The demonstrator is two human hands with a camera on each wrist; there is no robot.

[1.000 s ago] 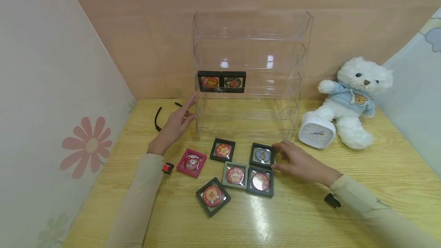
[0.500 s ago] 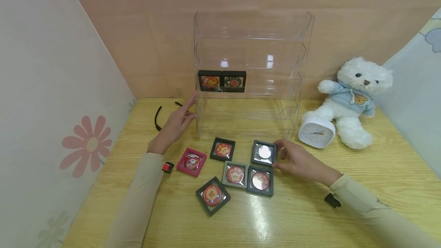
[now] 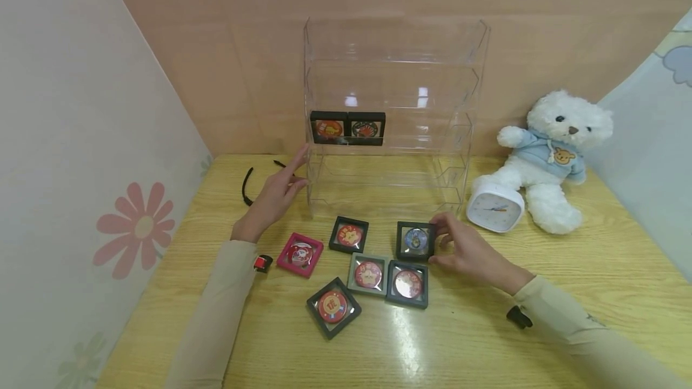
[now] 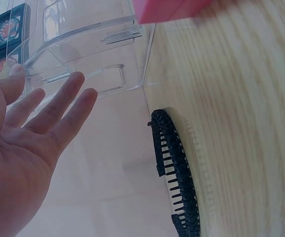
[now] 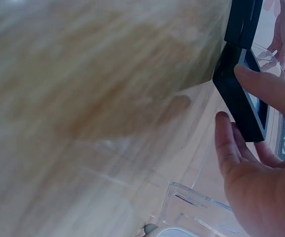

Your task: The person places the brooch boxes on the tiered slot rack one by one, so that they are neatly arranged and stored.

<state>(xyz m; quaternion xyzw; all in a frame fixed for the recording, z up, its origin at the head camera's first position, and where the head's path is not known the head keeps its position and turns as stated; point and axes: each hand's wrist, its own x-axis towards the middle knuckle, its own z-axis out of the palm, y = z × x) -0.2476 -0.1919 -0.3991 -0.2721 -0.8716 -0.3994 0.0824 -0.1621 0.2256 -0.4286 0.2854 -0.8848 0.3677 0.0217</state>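
Observation:
My right hand (image 3: 466,251) pinches a small black display frame (image 3: 415,241) with a round blue badge inside. In the right wrist view this frame (image 5: 242,96) is tilted up off the wooden table, its lower edge close by a second frame (image 5: 243,22). My left hand (image 3: 274,196) has its fingers extended at the left side of the clear acrylic rack (image 3: 389,180); in the left wrist view the fingers (image 4: 58,111) are spread beside the clear panel. Two black frames (image 3: 348,128) with red badges stand side by side on a middle tier of the rack.
On the table lie a pink frame (image 3: 300,254), a grey-green frame (image 3: 367,274) and several dark frames (image 3: 333,308), with red or pink badges. A white clock (image 3: 495,208) and white teddy bear (image 3: 555,161) are at right. A black toothed band (image 4: 174,173) lies behind my left hand.
The frame with the blue badge has tipped up from the table in my right hand and shifted slightly right. My left hand stays at the rack.

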